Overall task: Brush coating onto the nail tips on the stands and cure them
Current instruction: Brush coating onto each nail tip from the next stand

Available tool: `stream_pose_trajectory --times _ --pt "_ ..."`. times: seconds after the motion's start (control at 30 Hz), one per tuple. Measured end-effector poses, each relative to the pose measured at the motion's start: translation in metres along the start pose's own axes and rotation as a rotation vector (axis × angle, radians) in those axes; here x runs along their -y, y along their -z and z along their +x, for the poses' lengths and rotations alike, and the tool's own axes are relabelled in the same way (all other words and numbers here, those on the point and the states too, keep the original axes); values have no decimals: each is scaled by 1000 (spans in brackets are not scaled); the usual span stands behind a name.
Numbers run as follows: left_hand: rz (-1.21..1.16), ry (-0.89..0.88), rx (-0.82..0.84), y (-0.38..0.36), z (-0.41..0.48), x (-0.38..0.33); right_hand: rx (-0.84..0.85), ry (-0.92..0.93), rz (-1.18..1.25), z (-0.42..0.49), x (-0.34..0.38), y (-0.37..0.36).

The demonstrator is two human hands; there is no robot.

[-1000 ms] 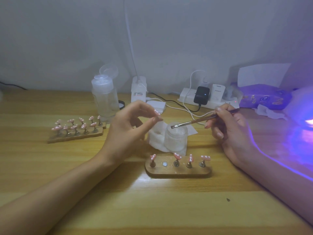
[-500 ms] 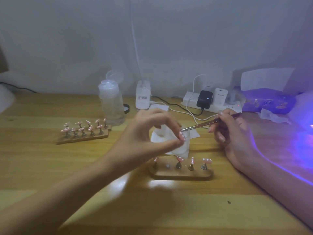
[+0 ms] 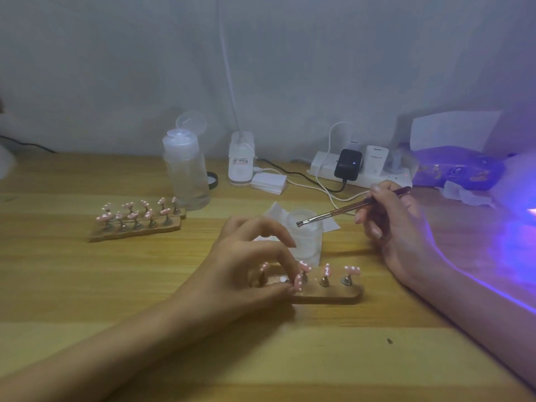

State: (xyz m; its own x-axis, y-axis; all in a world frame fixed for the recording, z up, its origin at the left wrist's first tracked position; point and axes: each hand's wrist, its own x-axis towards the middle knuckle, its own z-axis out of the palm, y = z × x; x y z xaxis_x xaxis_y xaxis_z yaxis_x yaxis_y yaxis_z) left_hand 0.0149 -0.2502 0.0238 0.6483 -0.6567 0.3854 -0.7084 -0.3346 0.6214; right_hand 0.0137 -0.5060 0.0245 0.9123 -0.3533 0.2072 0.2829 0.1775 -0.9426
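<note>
**Landmark:** near stand (image 3: 333,295), wood base on table (image 3: 145,358), centre front.

1. Speck (image 3: 389,340), front-right of near stand. Dark, too small to ID.
2. Forearms: both cut off by frame edges, L at bottom-left, R at bottom-right.
3. L hand (image 3: 246,265): over near stand's left half, hiding that end of the base. Thumb + index curled, pinching pink nail tip (image 3: 298,281) w/ white dots, low over the stand. Its peg is hidden by fingers; contact w/ base can't tell.
4. Other tips (image 3: 351,269) on near stand: four on metal pegs, leftmost partly behind the fingers.
5. Jar (image 3: 307,236): just behind near stand. Frosted, no lid on, contents unreadable through wall. Sits on white wipe (image 3: 275,210).
6. R hand (image 3: 394,227): behind-right of near stand, fingers wrapped round brush (image 3: 333,213). Brush slants down-left, bristle end over jar mouth; touching rim or not, can't tell.
7. Far stand (image 3: 136,227): well behind-left of near stand. Two rows of pink tips, exact count unclear.
8. Bottle (image 3: 185,175): behind-left of near stand, past far stand. Clear plastic, flip cap open, clear liquid inside, level hard to read.
9. Power strip (image 3: 322,166): far behind near stand, by wall, w/ black adapter (image 3: 348,163) plugged in.
10. Lamp glow (image 3: 530,213): far right of near stand, purple; the unit is cut off by frame edge.
</note>
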Motion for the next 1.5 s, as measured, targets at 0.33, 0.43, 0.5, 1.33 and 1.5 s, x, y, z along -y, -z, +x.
stream_pose_trajectory --times 0.33,0.43,0.5,1.33,1.5 --pt "-40 192 16 -4 0 6 -9 -1 -9 0 1 1" --pt "-25 193 40 -4 0 6 -16 -8 -5 0 0 1" --pt "-24 202 56 -4 1 4 -18 -5 -3 1 0 0" --pt "187 54 -13 -10 2 -6 -54 -33 37 -1 3 -2" --pt "388 -96 -118 -12 2 -12 -35 -8 57 -2 5 -1"
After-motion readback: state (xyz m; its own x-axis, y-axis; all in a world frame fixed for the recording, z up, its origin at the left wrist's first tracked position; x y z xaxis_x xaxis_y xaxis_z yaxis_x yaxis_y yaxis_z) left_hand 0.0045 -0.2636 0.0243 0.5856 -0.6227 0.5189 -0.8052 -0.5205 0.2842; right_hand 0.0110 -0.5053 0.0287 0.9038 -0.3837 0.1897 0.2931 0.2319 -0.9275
